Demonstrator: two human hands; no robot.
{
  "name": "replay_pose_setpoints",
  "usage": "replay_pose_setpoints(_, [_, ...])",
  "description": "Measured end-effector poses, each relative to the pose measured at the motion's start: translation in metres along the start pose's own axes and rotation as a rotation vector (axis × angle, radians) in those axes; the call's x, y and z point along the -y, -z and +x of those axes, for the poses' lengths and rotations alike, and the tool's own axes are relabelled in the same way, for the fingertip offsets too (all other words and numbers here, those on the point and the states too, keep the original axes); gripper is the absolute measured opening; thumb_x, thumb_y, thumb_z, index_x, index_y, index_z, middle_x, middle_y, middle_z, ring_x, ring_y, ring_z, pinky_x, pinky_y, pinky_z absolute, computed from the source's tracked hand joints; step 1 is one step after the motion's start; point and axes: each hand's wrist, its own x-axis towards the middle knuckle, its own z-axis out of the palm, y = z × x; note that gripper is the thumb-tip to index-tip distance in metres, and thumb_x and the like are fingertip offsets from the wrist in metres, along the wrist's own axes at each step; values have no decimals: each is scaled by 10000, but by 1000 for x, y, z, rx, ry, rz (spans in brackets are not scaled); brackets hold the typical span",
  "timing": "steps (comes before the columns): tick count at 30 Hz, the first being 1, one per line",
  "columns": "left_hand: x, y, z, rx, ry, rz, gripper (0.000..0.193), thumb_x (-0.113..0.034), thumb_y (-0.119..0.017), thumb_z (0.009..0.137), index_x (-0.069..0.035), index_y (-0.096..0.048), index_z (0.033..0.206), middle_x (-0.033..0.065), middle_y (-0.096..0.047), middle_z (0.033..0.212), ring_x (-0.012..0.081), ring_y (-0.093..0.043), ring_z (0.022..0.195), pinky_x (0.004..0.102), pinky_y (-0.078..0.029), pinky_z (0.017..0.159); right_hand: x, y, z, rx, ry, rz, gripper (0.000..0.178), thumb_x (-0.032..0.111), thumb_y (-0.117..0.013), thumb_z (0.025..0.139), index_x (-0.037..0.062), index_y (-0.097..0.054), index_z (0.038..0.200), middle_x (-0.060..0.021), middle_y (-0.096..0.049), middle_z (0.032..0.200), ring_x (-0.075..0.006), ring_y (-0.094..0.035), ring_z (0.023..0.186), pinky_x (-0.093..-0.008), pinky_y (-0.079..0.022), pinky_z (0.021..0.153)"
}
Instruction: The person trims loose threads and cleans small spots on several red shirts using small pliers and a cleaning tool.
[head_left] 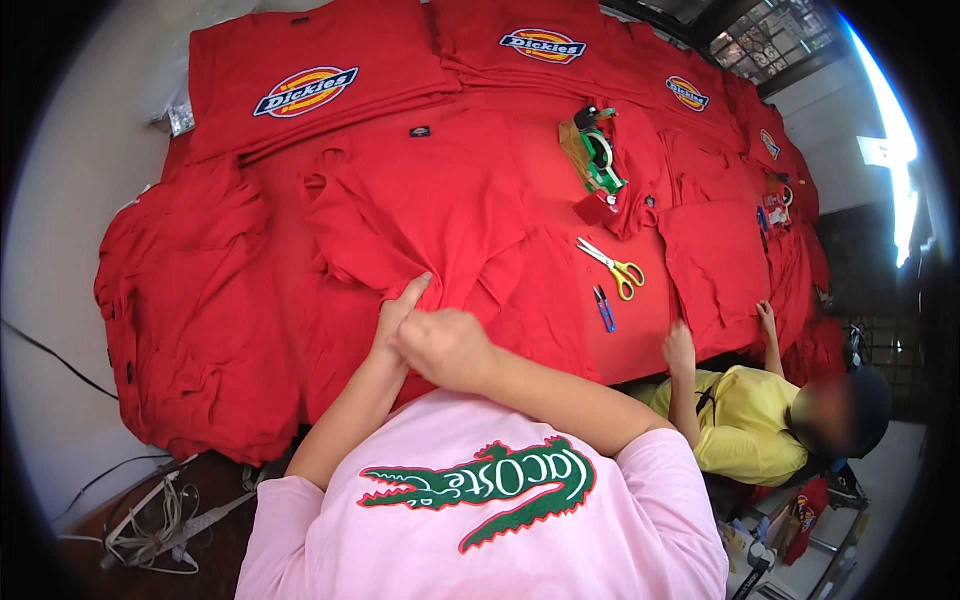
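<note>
A red T-shirt (pixel 430 190) lies spread on the table before me, its collar at the far end and its cloth drawn into folds toward my hands. My left hand (pixel 402 312) pinches the cloth near the front edge, thumb side up. Pressed close against it, my right hand (pixel 450 348) is curled into a fist; what its fingers hold is hidden. To the right of the shirt lie yellow-handled scissors (pixel 622 272), blades apart, and small blue thread snips (pixel 604 309).
Folded red shirts (pixel 330 60) with chest emblems line the far side. A heap of red shirts (pixel 190 310) sits left. A green tape dispenser (pixel 600 155) stands farther back. At right, a co-worker in yellow (pixel 750 425) handles a red shirt (pixel 715 260). Cables (pixel 165 525) lie lower left.
</note>
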Motion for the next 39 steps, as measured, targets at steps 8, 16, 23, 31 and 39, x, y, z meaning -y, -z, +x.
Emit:
replay_pose_setpoints(8, [-7, -4, 3, 152, 75, -75, 411, -415, -657, 994, -104, -681, 727, 5, -637, 664, 120, -622, 603, 324, -502, 578, -32, 0, -1, -73, -238, -134, 283, 182, -725, 907, 84, -524, 734, -107, -547, 677, -306, -579, 531, -411, -470, 481])
replay_pose_setpoints(16, [4, -35, -4, 32, -145, -227, 236, -222, -598, 1041, -18, -698, 1108, 45, -711, 1057, 127, -654, 955, 278, -513, 852, -65, -5, -7, -90, -474, -181, 287, 217, -696, 948, 79, -550, 744, -114, -568, 647, -321, -597, 516, -419, -479, 452])
replay_pose_setpoints(23, [12, -30, -4, -104, -121, -182, 273, -304, -603, 1031, -48, -682, 1080, 61, -713, 995, 153, -683, 928, 304, -541, 834, -43, -8, 2, -44, -115, -242, 252, 215, -738, 886, 119, -556, 740, -66, -529, 660, -243, -583, 524, -368, -482, 498])
replay_pose_setpoints(31, [46, 17, 18, 370, -116, -259, 298, -217, -532, 1065, -94, -671, 1297, 23, -693, 1026, 139, -659, 916, 334, -541, 806, -9, 5, 10, -46, -54, -144, 224, 220, -685, 939, 97, -577, 787, -89, -591, 706, -264, -548, 536, -358, -466, 521])
replay_pose_setpoints(39, [-33, -9, -38, 399, -185, -406, 498, -440, -514, 1090, -21, -578, 1353, 93, -622, 1388, 178, -597, 1276, 345, -477, 1098, -65, 31, -11, -173, -944, 700, 471, 371, -541, 1100, 6, -685, 839, 68, -533, 743, -41, -451, 723, -229, -385, 650])
